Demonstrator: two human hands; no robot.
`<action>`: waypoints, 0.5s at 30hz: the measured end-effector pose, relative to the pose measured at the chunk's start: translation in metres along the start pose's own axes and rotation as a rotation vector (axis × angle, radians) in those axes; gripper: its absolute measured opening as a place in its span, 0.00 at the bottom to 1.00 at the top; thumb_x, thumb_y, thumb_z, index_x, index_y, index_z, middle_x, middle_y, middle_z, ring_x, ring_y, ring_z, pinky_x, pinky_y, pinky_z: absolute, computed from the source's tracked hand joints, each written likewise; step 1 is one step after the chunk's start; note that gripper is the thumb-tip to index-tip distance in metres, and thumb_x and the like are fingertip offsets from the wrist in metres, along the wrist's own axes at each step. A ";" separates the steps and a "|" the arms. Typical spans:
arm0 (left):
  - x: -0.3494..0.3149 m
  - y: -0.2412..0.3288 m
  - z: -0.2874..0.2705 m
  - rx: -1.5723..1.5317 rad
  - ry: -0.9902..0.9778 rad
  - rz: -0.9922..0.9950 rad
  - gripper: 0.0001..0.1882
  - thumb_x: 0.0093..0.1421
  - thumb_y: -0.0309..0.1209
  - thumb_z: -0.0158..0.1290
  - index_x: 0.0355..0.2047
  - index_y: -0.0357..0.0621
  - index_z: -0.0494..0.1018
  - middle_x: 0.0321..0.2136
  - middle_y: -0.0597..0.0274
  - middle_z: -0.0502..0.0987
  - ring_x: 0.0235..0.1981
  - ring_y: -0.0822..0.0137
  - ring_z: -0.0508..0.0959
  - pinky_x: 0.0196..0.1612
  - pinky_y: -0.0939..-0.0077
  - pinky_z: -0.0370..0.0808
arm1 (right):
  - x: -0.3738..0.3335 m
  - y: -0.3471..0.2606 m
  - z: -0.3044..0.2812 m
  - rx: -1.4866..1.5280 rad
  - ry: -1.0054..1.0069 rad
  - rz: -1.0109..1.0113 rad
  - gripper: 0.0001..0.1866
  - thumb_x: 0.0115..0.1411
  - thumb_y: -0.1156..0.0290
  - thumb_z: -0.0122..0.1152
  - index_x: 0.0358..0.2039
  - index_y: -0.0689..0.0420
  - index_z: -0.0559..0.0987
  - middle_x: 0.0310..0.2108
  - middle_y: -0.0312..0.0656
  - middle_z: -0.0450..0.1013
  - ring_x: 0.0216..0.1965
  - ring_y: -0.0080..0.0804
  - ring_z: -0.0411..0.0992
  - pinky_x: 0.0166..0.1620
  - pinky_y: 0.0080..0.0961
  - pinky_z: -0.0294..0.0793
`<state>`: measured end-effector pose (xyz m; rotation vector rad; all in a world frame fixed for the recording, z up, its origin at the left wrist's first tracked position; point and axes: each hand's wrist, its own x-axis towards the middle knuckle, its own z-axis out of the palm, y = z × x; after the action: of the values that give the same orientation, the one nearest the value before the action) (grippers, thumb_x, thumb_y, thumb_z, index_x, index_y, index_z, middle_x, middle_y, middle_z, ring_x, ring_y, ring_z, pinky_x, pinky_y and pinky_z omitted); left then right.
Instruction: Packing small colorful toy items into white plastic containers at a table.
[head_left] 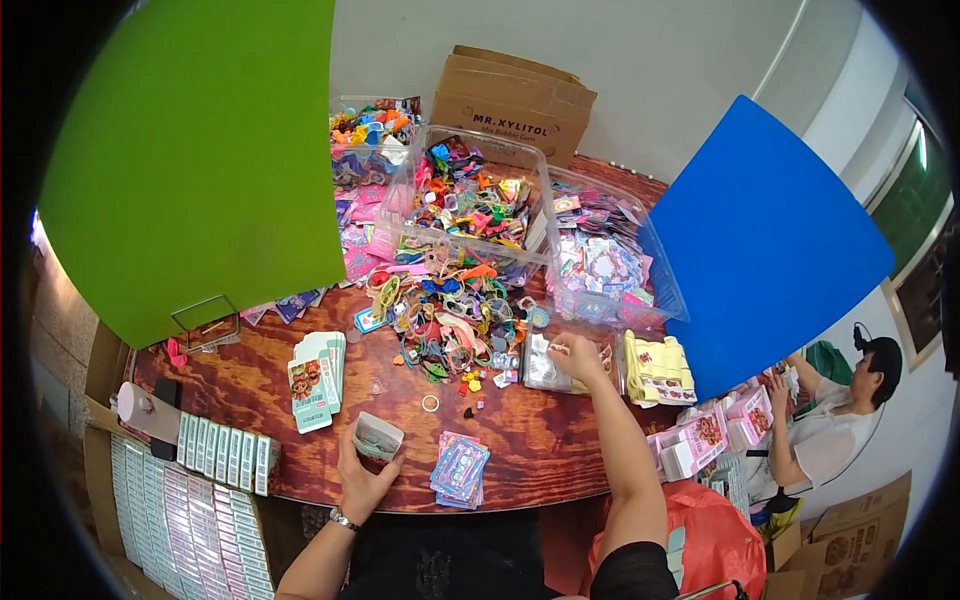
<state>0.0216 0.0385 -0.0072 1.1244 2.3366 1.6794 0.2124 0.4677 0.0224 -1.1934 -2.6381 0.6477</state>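
Wood-grained counter [540, 450], reddish brown, well covered. Green board [200, 170] on the left; smaller blue board [775, 250] on the right. Co-worker [835, 415] beyond the blue one.

Brown carton [510, 105] at the back, flaps up. Before it, clear tubs: the middle tub [475, 245] full of bright trinkets, the right tub [620, 308] of cards and packets. Loose trinket heap [450, 320] in front of the middle tub.

Left hand [368, 478] curled around a small open box [380, 442], mouth up, near the front edge, between the flat box stack [315, 385] and the card stack [460, 470]. Right hand [575, 358] over a clear tray [523, 362], fingers drawn close together; cannot tell if anything is pinched. White ring [430, 403] loose, just below the heap.

Risks, my judgement: a tilted left wrist could spill the box; a squeeze could buckle its thin walls. A sleeve brushing the card stack might fan it off the edge. The heap could slide and mix with the small loose bits.

Writing: dark lettering on the carton, legible. Flat boxes carry green print and food pictures; the small characters are unclear.
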 end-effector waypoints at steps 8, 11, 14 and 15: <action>0.000 0.002 0.000 -0.002 0.007 -0.011 0.44 0.46 0.33 0.72 0.60 0.34 0.63 0.49 0.44 0.74 0.49 0.49 0.77 0.52 0.59 0.75 | -0.006 0.006 -0.023 0.291 0.010 0.135 0.16 0.55 0.58 0.71 0.40 0.54 0.84 0.33 0.44 0.82 0.37 0.37 0.80 0.44 0.35 0.76; 0.002 -0.001 0.002 0.001 0.019 0.007 0.44 0.46 0.31 0.72 0.61 0.33 0.61 0.48 0.47 0.76 0.48 0.56 0.78 0.53 0.63 0.75 | -0.007 0.007 -0.018 0.263 -0.011 0.043 0.17 0.55 0.58 0.71 0.40 0.55 0.84 0.33 0.44 0.82 0.36 0.37 0.80 0.43 0.35 0.77; -0.001 -0.004 0.001 0.032 0.017 0.017 0.44 0.46 0.31 0.72 0.61 0.33 0.61 0.49 0.47 0.75 0.49 0.56 0.78 0.53 0.64 0.74 | -0.005 -0.013 -0.013 0.109 0.024 -0.057 0.18 0.54 0.57 0.72 0.39 0.55 0.84 0.35 0.45 0.82 0.37 0.40 0.80 0.44 0.36 0.77; -0.001 -0.001 0.000 0.040 0.021 0.019 0.44 0.46 0.31 0.72 0.61 0.33 0.62 0.48 0.47 0.75 0.49 0.56 0.78 0.53 0.64 0.74 | -0.004 -0.017 -0.011 0.090 0.053 -0.055 0.18 0.53 0.58 0.72 0.39 0.55 0.84 0.36 0.46 0.82 0.38 0.41 0.81 0.44 0.36 0.77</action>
<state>0.0213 0.0378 -0.0085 1.1448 2.3905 1.6661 0.2075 0.4581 0.0396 -1.0943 -2.5596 0.7072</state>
